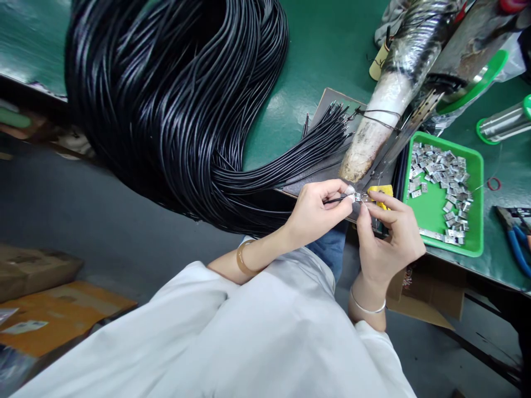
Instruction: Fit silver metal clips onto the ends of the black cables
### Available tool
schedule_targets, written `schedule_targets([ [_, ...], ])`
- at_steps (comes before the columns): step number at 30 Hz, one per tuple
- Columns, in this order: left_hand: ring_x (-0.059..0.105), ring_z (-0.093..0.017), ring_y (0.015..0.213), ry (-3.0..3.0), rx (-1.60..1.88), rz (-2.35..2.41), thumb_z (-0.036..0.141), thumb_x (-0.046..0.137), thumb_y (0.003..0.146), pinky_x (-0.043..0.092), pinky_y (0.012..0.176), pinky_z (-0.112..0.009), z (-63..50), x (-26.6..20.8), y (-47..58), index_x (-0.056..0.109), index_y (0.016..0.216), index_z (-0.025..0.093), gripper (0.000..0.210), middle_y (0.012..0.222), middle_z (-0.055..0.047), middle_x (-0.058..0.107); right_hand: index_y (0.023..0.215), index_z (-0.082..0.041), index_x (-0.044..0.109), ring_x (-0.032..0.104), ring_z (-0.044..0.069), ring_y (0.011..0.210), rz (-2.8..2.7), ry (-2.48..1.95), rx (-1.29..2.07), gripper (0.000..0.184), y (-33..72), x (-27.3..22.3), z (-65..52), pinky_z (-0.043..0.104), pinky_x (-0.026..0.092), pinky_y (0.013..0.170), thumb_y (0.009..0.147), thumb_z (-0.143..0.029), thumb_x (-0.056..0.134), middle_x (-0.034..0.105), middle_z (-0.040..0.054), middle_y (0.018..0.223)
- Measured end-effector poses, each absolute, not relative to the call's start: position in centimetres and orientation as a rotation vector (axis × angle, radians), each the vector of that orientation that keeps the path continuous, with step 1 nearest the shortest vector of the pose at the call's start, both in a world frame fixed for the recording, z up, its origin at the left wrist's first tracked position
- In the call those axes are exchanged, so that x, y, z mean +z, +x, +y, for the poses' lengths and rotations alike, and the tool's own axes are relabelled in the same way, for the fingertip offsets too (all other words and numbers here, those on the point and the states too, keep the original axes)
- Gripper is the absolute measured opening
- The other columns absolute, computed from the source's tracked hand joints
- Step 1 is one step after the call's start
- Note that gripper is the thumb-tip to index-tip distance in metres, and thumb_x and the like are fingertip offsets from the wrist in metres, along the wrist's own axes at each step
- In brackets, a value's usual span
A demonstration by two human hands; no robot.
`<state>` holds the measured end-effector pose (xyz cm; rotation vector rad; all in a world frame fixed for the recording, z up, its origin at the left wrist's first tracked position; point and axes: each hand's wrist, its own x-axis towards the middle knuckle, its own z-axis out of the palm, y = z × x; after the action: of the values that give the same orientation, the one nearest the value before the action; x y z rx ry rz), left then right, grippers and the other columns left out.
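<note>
My left hand [317, 213] pinches the end of a black cable [336, 199], with a white wrap on a fingertip. A small metal connector [357, 197] sits at that cable's tip, just past my left fingertips. Close on its right, my right hand [390, 235] is closed, thumb against fingers, on what looks like a thin silvery wire; the fingers partly hide it. Behind the right fingers a yellow piece [380, 192] shows. Beyond both hands, the loose ends of a cable bundle [319, 138] lie on a grey board [327, 99].
A large coil of black cable [166, 110] covers the table's left. A green tray [479, 166] holds many small metal connectors. A wrapped post [381, 105] slants down near my hands. Farther right are a wire spool [508, 121] and blue-handled pliers [518, 246]. Cardboard boxes [66, 309] stand lower left.
</note>
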<state>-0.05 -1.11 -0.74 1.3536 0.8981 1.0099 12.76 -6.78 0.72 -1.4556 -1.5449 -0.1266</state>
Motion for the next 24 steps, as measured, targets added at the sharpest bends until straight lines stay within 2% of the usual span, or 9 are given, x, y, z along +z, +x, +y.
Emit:
schedule_targets([
  [7, 0.028, -0.005, 0.053, 1.333, 1.002, 0.902, 0.022, 0.061, 0.084, 0.023, 0.049, -0.021, -1.07, -0.33, -0.02, 0.062, 0.078, 0.014, 0.011, 0.057, 0.006, 0.035, 0.087, -0.020, 0.067, 0.074, 0.018, 0.095, -1.522, -1.465, -0.128, 0.015, 12.62, 0.87, -6.70, 0.033, 0.063, 0.081, 0.080, -0.009, 0.073, 0.075, 0.0029, 0.100],
  [17, 0.028, -0.005, 0.053, 1.280, 0.957, 0.862, 0.024, 0.062, 0.084, 0.021, 0.047, -0.020, -1.10, -0.38, -0.18, 0.061, 0.077, 0.013, 0.013, 0.058, 0.006, 0.035, 0.085, -0.021, 0.063, 0.074, 0.017, 0.098, -1.613, -1.442, -0.171, 0.016, 12.98, 0.69, -7.06, 0.032, 0.061, 0.088, 0.080, -0.008, 0.072, 0.076, 0.0007, 0.097],
  [24, 0.031, -0.006, 0.054, 1.291, 0.920, 0.848, 0.027, 0.062, 0.085, 0.023, 0.049, -0.021, -1.03, -0.40, -0.27, 0.063, 0.079, 0.014, 0.015, 0.059, 0.005, 0.039, 0.087, -0.022, 0.064, 0.074, 0.017, 0.094, -1.532, -1.459, -0.114, 0.014, 12.95, 0.49, -7.08, 0.033, 0.062, 0.083, 0.082, -0.011, 0.071, 0.075, 0.0007, 0.097],
])
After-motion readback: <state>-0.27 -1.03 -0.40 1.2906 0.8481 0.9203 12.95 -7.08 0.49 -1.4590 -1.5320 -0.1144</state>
